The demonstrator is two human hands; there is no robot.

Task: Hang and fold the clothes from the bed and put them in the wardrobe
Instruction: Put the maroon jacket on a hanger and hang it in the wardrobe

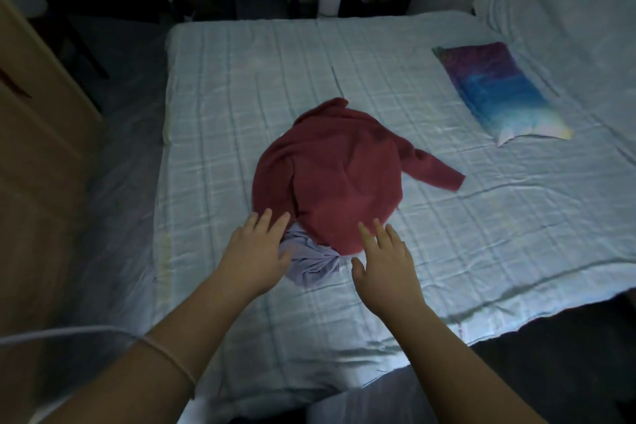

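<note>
While over the bed, left hand and right hand, both flat, empty, at maroon sweater.

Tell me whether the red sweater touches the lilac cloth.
Touching. The head view shows the red sweater lying over the lilac cloth, which sticks out from under its near edge.

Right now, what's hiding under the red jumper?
A crumpled lilac garment pokes out at the near edge of the red jumper. The rest of it, and anything else beneath, is covered.
</note>
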